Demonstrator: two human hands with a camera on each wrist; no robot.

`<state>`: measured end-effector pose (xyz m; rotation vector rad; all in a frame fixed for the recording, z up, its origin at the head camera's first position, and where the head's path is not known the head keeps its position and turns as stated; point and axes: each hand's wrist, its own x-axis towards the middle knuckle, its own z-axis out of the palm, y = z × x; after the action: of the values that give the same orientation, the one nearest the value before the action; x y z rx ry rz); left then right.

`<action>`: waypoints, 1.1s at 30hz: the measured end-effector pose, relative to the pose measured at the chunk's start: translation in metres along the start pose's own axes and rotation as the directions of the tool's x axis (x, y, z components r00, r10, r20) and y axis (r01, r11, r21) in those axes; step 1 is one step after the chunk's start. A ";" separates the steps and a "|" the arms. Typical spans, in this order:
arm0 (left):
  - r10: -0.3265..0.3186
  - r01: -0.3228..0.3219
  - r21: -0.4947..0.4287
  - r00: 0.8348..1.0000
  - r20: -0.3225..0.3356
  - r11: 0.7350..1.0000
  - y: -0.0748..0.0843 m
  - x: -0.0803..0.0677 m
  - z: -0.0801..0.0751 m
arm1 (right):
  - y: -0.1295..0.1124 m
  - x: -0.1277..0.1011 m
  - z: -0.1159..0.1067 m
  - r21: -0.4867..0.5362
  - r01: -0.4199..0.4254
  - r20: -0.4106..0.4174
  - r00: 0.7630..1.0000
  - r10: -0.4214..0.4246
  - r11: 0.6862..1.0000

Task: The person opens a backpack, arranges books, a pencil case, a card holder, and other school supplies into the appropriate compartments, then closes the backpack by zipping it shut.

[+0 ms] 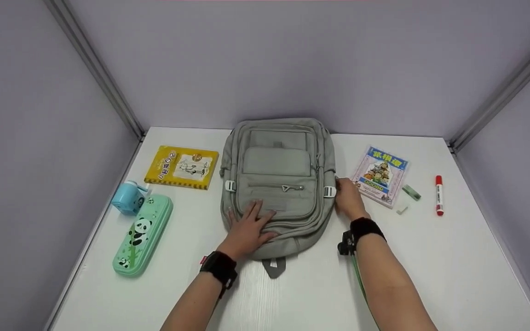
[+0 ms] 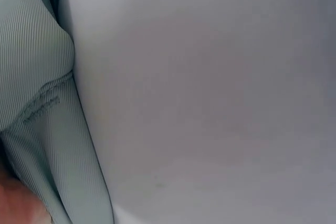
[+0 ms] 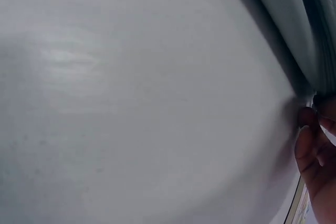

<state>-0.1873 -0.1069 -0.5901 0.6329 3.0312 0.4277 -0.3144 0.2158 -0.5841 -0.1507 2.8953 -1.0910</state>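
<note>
- A grey backpack lies flat, front up, in the middle of the white table, its long axis running straight away from the person: the hanging loop end is near, the bottom end far, close to the back wall.
- The left hand rests flat on the near part of the front pocket, fingers straight and spread, pressing the fabric down.
- The right hand sits at the backpack's right edge by the white side buckle; in the right wrist view its fingertips curl in against the seam, seemingly pinching something small there, though I cannot tell what.
- Both hands touch the bag, one on top, one at the side.
- To the left lie a yellow book, a blue pencil sharpener and a panda pencil case.
- To the right, a colourful book just beside the right hand, a green eraser and a red marker.
- Bare table shows toward the person.
</note>
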 end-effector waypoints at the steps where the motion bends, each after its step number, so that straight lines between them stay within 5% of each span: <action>1: 0.003 -0.003 -0.004 1.000 -0.004 1.000 0.000 0.000 0.000 | 0.000 0.000 0.000 -0.003 0.013 -0.005 1.000 -0.013 1.000; 11: 0.008 -0.007 -0.020 1.000 0.016 1.000 -0.004 0.001 0.002 | -0.003 -0.002 0.000 -0.169 -0.053 -0.020 0.999 0.051 0.984; 21: -0.007 0.008 -0.028 1.000 0.028 1.000 -0.002 0.002 0.002 | -0.006 -0.004 -0.009 -0.182 -0.070 -0.020 0.997 0.068 0.981; 33: -0.036 0.037 -0.033 0.999 0.040 0.999 0.000 0.002 0.001 | -0.001 -0.014 -0.017 -0.143 0.021 0.030 0.999 -0.016 0.989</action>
<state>-0.1889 -0.1059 -0.5907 0.5764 2.9866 0.4592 -0.3021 0.2281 -0.5704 -0.1970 2.9510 -0.8741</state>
